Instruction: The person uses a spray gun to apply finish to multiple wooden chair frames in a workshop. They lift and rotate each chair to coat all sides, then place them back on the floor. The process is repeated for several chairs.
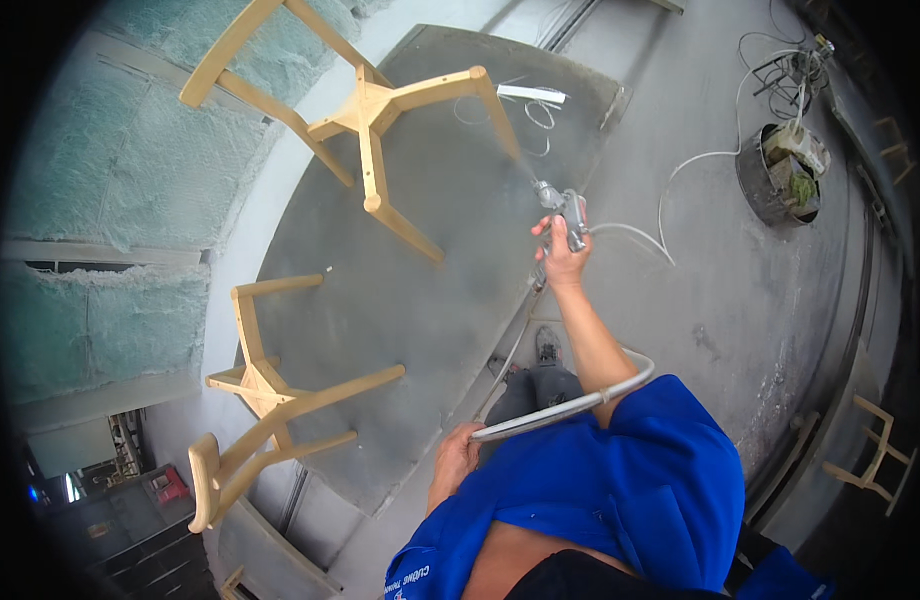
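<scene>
My right hand [563, 258] is wrapped round a metal spray gun [548, 194]. A faint mist leaves its nozzle toward the nearest leg of a pale wooden chair frame [368, 108]. That frame stands up-left on a grey board [380, 300], its legs spread. Close to my body, my left hand [454, 462] is closed on a thick white hose [570, 405], which loops past my right forearm; part of its fingers is hidden. A second pale wooden chair frame [270, 390], lying with its legs pointing right, is left of my left hand.
Teal filter netting [140, 160] covers the left wall. A thin white hose [700, 156] runs over the grey floor to a dark round bin [765, 188] holding bags. Loose white strips [530, 94] lie on the board. Another chair frame [875, 450] is at the far right.
</scene>
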Demonstrator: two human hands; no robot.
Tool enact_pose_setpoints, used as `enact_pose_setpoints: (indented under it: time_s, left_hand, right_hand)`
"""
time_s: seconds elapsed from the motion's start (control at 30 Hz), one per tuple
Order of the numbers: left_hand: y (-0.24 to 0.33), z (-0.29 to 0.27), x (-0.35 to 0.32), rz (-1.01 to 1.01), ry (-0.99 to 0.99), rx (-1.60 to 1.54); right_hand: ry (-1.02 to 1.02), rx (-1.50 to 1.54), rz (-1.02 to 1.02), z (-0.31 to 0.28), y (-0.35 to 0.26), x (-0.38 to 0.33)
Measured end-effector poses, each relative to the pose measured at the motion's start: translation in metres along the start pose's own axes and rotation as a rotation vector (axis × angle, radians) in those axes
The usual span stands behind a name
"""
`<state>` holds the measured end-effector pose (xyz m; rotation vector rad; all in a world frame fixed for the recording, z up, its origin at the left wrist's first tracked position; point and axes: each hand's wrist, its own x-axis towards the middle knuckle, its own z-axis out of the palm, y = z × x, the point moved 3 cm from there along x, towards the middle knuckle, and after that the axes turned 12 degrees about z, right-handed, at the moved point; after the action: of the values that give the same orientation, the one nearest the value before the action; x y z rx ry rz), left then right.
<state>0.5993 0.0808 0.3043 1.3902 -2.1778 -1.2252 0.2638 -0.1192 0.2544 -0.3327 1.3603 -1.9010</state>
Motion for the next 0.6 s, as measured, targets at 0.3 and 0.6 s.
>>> enact_pose_setpoints:
  time_s: [0.3,0.6]
  left_hand:
    - [-0.048,0.001,-0.060,-0.217,-0.023,-0.056]
    - [-0.304,-0.020,-0.182,-0.457,0.342,-0.357]
  right_hand:
    - [0.366,-0.176,0.285,-0.060,0.080,-0.040]
    - [-0.189,-0.540,0.071,-0.058,0.030,-0.164]
